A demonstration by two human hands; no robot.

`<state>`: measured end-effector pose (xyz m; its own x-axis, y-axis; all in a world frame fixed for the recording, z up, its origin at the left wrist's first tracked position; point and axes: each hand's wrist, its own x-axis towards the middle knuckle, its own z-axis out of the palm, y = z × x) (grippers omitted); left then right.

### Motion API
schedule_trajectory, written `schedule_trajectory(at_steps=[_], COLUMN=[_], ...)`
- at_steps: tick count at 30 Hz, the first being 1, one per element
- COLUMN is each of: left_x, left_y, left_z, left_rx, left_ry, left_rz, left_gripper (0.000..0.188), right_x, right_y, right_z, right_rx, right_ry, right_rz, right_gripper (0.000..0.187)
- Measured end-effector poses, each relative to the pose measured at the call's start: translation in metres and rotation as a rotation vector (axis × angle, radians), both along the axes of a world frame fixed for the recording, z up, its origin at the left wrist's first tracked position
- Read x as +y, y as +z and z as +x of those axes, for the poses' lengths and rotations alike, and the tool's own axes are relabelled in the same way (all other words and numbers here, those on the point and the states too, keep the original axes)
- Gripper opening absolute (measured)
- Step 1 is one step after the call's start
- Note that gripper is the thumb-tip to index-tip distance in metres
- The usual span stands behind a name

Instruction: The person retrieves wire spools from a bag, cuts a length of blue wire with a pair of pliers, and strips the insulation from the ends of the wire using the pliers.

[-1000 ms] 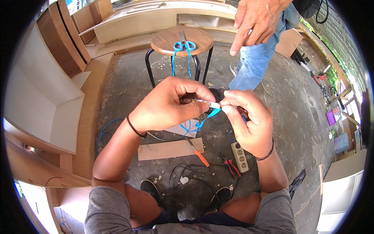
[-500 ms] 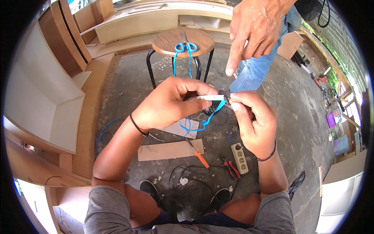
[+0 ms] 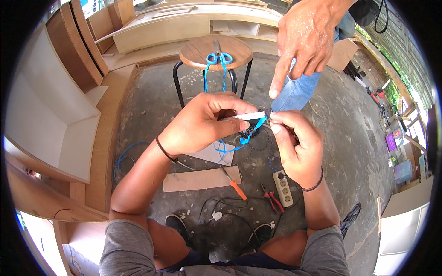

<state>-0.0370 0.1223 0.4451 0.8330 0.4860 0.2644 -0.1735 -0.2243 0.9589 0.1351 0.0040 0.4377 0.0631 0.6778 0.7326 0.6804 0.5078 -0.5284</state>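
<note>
My left hand (image 3: pixel 202 123) is closed around a flat white strip (image 3: pixel 252 116), with thumb and fingers pressing it from both sides. At the strip's right end, my right hand (image 3: pixel 300 145) pinches with thumb and forefinger. A small dark braided piece shows there, but what lies between those fingertips is mostly hidden. A bright blue ribbon (image 3: pixel 260 123) runs from that end and hangs down in loops. Just below the strip is a dark coiled bundle (image 3: pixel 248 130), partly covered by my left fingers. Another person's hand (image 3: pixel 306 46) reaches in from above, forefinger pointing at the strip's end.
Blue-handled scissors (image 3: pixel 218 58) lie on a round wooden stool (image 3: pixel 195 49). On the floor are a power strip (image 3: pixel 282 188), red pliers (image 3: pixel 274 201), an orange-handled screwdriver (image 3: pixel 238 189), a thin wooden board (image 3: pixel 198 179) and a black cable (image 3: pixel 230 202). Cabinet panels (image 3: pixel 83 142) stand at left.
My right hand has shifted slightly left, its fingertips closer to the strip's end. The other person's hand has moved a little down and right, still pointing.
</note>
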Motion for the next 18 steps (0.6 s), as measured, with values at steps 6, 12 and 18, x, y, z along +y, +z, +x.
schedule_trajectory(at_steps=[6, 12, 18], left_x=[0.0002, -0.0002, -0.0011], left_y=[0.0005, 0.0019, 0.0032], left_z=[-0.0001, -0.0003, 0.0007], left_rx=[0.023, 0.018, 0.014], left_ry=[0.0, 0.004, -0.002], left_rz=[-0.009, 0.015, 0.002], left_gripper=[0.024, 0.024, 0.023], right_x=[-0.0024, -0.0023, -0.0026], right_y=[0.001, 0.0018, 0.0009], right_z=[-0.0001, 0.0007, 0.0025], right_rx=[0.015, -0.029, -0.047], right_ry=[-0.017, -0.017, -0.019], right_rz=[-0.052, -0.04, -0.028], right_gripper=[0.013, 0.017, 0.019])
